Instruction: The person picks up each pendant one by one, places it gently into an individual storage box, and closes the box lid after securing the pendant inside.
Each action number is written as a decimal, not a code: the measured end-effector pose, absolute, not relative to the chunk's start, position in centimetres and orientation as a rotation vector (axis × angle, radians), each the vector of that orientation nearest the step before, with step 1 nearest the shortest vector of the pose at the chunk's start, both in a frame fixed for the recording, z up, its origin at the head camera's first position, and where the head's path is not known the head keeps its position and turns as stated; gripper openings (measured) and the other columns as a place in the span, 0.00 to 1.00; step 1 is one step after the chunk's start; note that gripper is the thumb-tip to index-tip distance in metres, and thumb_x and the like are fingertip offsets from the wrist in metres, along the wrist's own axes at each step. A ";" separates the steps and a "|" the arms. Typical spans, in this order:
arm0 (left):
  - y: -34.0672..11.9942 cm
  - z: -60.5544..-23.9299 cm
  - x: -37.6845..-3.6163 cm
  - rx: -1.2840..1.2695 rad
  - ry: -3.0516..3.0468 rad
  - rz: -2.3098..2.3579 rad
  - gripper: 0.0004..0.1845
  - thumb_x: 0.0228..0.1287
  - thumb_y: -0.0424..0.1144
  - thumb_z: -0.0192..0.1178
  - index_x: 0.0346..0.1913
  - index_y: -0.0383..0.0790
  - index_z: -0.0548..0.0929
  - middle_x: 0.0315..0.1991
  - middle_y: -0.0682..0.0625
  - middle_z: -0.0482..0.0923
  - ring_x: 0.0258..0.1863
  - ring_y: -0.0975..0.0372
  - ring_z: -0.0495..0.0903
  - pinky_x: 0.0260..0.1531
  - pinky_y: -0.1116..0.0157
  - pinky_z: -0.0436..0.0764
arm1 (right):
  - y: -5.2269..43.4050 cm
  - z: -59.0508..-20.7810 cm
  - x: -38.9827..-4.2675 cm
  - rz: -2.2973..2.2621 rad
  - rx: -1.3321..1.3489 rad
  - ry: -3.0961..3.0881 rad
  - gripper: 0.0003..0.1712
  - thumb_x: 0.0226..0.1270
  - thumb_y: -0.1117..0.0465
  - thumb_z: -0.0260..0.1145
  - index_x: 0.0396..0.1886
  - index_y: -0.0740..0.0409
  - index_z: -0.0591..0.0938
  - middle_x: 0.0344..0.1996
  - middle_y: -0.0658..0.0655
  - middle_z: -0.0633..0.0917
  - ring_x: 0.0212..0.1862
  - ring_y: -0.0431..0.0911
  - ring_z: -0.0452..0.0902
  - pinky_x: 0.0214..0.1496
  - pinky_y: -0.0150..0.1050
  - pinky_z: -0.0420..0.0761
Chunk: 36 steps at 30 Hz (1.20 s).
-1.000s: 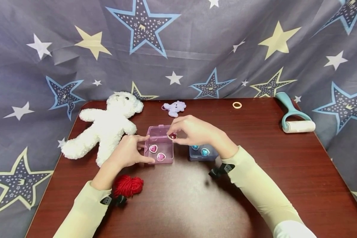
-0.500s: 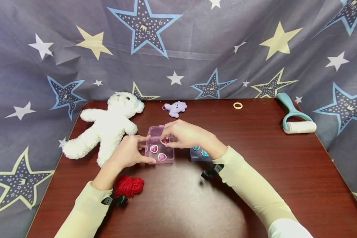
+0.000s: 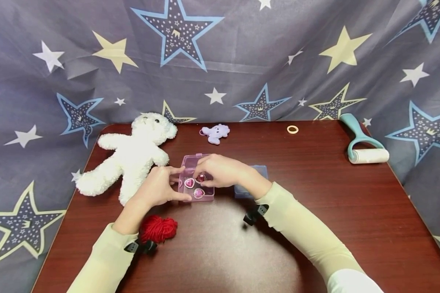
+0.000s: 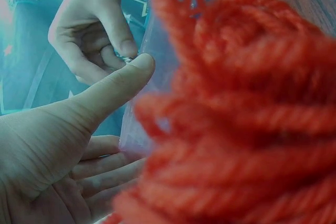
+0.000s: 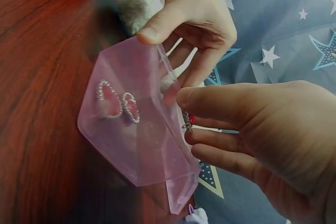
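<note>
An open pink plastic box (image 3: 209,198) stands on the table with its lid tipped back. My left hand (image 3: 160,187) holds it at the left side, thumb on the front edge and fingers farther back. Two pink heart-shaped gems (image 3: 199,193) with sparkling silver rims lie inside. Above the box's back part, my right hand (image 3: 221,171) pinches a dark red gem (image 5: 188,120) with a similar rim, between thumb and fingers. My right wrist partly covers a blue plastic box (image 3: 261,171); its contents are hidden in the head view.
A white plush bear (image 3: 137,154) lies left of the pink box, and red yarn (image 3: 159,228) sits by my left wrist. Farther back are a small lilac bear (image 3: 217,132) and a pale ring (image 3: 292,129). A lint roller (image 3: 368,155) lies at the right.
My right hand has moved left and lower with the dark red gem, from near the lid to over the box's inside. My left hand keeps its place on the pink box.
</note>
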<state>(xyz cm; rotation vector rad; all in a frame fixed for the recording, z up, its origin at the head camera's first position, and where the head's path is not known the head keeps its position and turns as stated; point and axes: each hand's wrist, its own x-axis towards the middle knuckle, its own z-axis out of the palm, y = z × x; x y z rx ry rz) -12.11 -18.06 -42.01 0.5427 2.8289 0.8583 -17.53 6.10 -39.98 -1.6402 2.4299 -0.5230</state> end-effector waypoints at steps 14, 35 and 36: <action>-18.0 -42.0 -12.0 0.547 2.823 0.866 0.50 0.41 0.53 0.89 0.66 0.27 0.83 0.58 0.34 0.87 0.45 0.51 0.94 0.52 0.49 0.90 | 5.1 -40.2 -16.3 -0.240 -1.566 2.517 0.04 0.71 0.60 0.73 0.42 0.53 0.90 0.39 0.52 0.89 0.43 0.44 0.85 0.52 0.40 0.87; -18.0 -41.8 -12.0 0.543 2.829 0.848 0.50 0.40 0.52 0.89 0.66 0.27 0.83 0.53 0.35 0.90 0.43 0.52 0.94 0.53 0.48 0.89 | 2.7 -40.4 -14.9 0.211 -1.434 2.633 0.08 0.75 0.57 0.68 0.37 0.44 0.92 0.38 0.48 0.93 0.37 0.48 0.89 0.45 0.44 0.90; -18.0 -41.7 -12.0 0.541 2.826 0.848 0.50 0.41 0.52 0.89 0.66 0.28 0.83 0.53 0.35 0.90 0.43 0.52 0.94 0.53 0.48 0.89 | 2.6 -40.4 -14.9 0.219 -1.420 2.635 0.07 0.75 0.57 0.68 0.37 0.44 0.92 0.38 0.48 0.93 0.37 0.48 0.89 0.44 0.44 0.90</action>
